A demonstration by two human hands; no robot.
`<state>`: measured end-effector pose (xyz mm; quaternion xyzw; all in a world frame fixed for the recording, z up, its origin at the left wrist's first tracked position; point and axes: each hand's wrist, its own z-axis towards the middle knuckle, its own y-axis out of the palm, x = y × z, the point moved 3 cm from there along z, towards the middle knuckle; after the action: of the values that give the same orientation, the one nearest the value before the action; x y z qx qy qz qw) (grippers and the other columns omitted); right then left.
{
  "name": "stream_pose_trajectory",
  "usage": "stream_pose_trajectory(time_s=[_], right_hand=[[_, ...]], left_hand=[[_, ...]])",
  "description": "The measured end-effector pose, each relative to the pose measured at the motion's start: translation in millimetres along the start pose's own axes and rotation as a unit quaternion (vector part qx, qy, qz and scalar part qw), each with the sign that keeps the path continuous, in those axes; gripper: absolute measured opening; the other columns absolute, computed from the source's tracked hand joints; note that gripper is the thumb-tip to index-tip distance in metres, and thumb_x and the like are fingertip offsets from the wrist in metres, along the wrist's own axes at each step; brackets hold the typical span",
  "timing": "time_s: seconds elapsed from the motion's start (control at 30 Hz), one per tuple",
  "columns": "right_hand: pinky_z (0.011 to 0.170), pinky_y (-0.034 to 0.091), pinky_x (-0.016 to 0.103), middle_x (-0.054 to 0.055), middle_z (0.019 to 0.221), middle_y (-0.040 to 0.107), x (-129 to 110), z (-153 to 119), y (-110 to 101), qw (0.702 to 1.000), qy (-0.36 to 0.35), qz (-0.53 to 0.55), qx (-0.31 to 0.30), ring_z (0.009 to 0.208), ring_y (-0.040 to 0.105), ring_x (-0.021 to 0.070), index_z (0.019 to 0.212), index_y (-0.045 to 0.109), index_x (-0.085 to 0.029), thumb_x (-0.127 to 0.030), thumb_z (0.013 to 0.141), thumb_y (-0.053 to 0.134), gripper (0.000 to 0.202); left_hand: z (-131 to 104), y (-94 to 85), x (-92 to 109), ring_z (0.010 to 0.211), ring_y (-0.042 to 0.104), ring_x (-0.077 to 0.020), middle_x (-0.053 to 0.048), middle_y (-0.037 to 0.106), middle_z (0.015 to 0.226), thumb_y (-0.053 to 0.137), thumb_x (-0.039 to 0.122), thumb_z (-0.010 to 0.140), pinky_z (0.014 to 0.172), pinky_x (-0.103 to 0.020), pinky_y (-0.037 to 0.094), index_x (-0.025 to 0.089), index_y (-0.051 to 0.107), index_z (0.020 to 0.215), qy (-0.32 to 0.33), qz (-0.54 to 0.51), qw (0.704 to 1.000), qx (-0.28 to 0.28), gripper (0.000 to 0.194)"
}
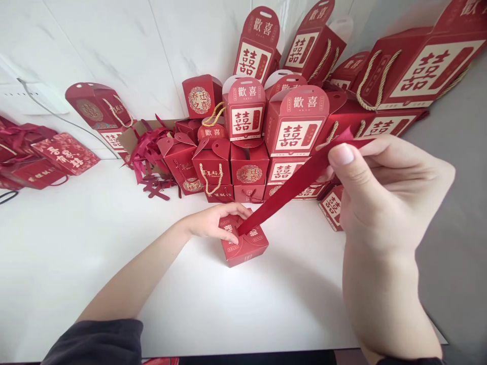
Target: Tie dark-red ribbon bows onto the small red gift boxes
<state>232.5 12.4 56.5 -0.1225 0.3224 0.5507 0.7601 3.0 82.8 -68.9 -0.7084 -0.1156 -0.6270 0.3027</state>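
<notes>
A small red gift box [248, 252] with pale printing sits on the white table, its top flaps folded in. My left hand [212, 221] grips it from the left, thumb on the near side of the top and fingers on the far side. From the slot in the top, a dark red ribbon [285, 191] runs taut, up and to the right. Its upper end is pinched between thumb and index finger of my right hand [384, 187], raised close to the camera. What lies inside the box is hidden.
Stacked red gift boxes [249, 175], some with rope handles, line the wall at the back and right. Loose red ribbons [146, 152] spill from a cardboard box at back left. More red packages [70, 154] lie at far left, near a cable [72, 117].
</notes>
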Motion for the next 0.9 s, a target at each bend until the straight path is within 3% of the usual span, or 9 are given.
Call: stream_pose_trajectory(time_s=[0.13, 0.23, 0.4, 0.47, 0.63, 0.9], right_hand=[[0.05, 0.034, 0.025, -0.005, 0.057, 0.049, -6, 3, 5, 1.0, -0.015, -0.01, 0.006, 0.052, 0.044, 0.0089, 0.062, 0.059, -0.021, -0.012, 0.082, 0.069, 0.024], [0.053, 0.034, 0.024, -0.005, 0.056, 0.047, -14, 14, 16, 0.999, 0.0, -0.038, -0.021, 0.055, 0.046, 0.0074, 0.061, 0.056, -0.019, -0.012, 0.084, 0.069, 0.028], [0.052, 0.029, 0.019, -0.006, 0.057, 0.039, -24, 39, 43, 0.967, -0.001, -0.134, -0.215, 0.057, 0.041, 0.0038, 0.058, 0.056, -0.015, -0.026, 0.089, 0.065, 0.034], [0.053, 0.027, 0.018, -0.006, 0.057, 0.035, -23, 47, 49, 0.954, -0.011, -0.171, -0.248, 0.057, 0.039, 0.003, 0.054, 0.054, -0.015, -0.027, 0.089, 0.063, 0.038], [0.053, 0.027, 0.017, -0.006, 0.055, 0.034, -10, 54, 52, 0.956, -0.017, -0.172, -0.236, 0.056, 0.036, 0.0022, 0.054, 0.053, -0.013, -0.021, 0.088, 0.065, 0.037], [0.053, 0.027, 0.019, -0.006, 0.056, 0.038, -13, 50, 46, 0.962, -0.009, -0.138, -0.235, 0.057, 0.042, 0.0029, 0.057, 0.056, -0.014, -0.024, 0.089, 0.065, 0.035]], left_hand=[[6, 12.0, 1, 0.112, 0.063, -0.0245, -0.012, 0.065, 0.12, 0.083, 0.021, 0.069, 0.098, -0.043, 0.051, 0.02, 0.061, 0.108, 0.032, -0.046, 0.998, -0.027, 0.045], [11, 19.5, 0, 0.114, 0.063, -0.0273, -0.015, 0.066, 0.12, 0.083, 0.021, 0.069, 0.101, -0.046, 0.049, 0.019, 0.063, 0.111, 0.04, -0.07, 0.995, -0.053, 0.046], [15, 22.8, 0, 0.126, 0.057, -0.0292, -0.015, 0.066, 0.126, 0.084, 0.018, 0.067, 0.109, -0.048, 0.042, 0.02, 0.064, 0.121, 0.063, -0.069, 0.994, -0.049, 0.058], [16, 22.2, -2, 0.128, 0.055, -0.0298, -0.016, 0.066, 0.127, 0.084, 0.018, 0.068, 0.11, -0.048, 0.042, 0.02, 0.065, 0.122, 0.07, -0.062, 0.994, -0.048, 0.057], [19, 21.5, -6, 0.125, 0.057, -0.0293, -0.014, 0.072, 0.116, 0.083, 0.022, 0.072, 0.109, -0.045, 0.042, 0.018, 0.079, 0.094, 0.104, -0.036, 0.992, -0.068, 0.023], [23, 20.6, -8, 0.108, 0.064, -0.0231, -0.011, 0.076, 0.105, 0.073, 0.03, 0.084, 0.101, -0.038, 0.049, 0.023, 0.081, 0.097, 0.09, -0.023, 0.995, -0.031, 0.016]])
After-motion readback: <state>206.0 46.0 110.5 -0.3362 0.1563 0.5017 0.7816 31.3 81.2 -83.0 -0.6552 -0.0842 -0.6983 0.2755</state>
